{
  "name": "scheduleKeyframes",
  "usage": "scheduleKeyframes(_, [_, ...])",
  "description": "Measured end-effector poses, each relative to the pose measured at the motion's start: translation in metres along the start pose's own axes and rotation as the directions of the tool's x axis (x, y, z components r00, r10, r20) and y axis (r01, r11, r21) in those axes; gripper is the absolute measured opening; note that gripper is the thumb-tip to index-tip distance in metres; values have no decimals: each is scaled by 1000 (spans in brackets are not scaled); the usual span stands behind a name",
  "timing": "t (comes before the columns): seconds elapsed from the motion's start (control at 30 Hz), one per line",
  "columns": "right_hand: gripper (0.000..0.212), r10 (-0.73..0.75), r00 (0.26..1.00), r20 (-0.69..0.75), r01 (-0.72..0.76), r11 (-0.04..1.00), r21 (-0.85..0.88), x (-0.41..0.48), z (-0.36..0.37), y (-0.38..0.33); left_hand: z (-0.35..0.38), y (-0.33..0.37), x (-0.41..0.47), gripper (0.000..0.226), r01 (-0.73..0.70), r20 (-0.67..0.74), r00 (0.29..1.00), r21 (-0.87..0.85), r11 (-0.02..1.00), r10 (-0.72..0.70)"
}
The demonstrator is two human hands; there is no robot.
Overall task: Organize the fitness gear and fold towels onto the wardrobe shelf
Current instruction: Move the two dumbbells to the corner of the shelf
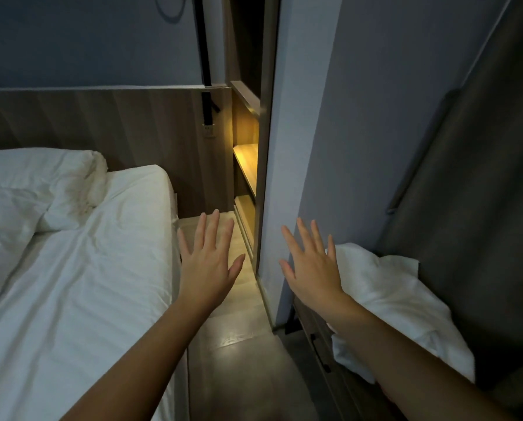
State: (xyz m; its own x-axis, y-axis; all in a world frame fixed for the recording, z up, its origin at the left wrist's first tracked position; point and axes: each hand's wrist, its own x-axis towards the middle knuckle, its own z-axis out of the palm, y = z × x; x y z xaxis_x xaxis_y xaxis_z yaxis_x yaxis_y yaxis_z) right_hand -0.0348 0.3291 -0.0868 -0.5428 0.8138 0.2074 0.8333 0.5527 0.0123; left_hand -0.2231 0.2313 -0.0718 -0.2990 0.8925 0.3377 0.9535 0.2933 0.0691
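Observation:
Both my hands are stretched out in front of me with fingers straight and spread, holding nothing. My left hand [210,259] hovers over the narrow floor strip beside the bed. My right hand [310,267] is in front of the pale wall panel, just left of a crumpled white towel [394,302] that lies on a dark wooden unit at the right. Lit wardrobe shelves [248,165] glow yellow in the recess ahead, and they look bare. No fitness gear is visible.
A bed [81,284] with white sheets and a rumpled duvet [32,189] fills the left. A wooden headboard [102,123] with a wall socket [208,130] runs behind it. A grey door with a long handle [418,153] stands at right. The wooden floor aisle [230,323] is narrow.

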Motion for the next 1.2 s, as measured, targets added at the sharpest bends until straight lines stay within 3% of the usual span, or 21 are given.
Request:
scheduleKeyframes(0.23, [71,48,998,43,-48,999,-12,76,30,-21,40,-43,75,77,-59,67,996,-1,998,59])
scheduleKeyframes(0.4, [64,14,997,-72,-11,999,47,126,45,-37,71,-66,124,80,-50,106,993,24,998,47])
scheduleKeyframes(0.6, [67,-7,998,62,6,1000,29,216,86,-38,120,-102,197,77,-31,109,994,16,999,29])
scheduleKeyframes(0.93, [67,-77,986,146,75,997,20,383,138,-48,174,-157,331,74,42,124,991,32,999,-45])
scheduleKeyframes(1.2, [67,-53,979,196,44,998,48,475,165,-58,219,-192,421,73,29,140,990,29,999,-32])
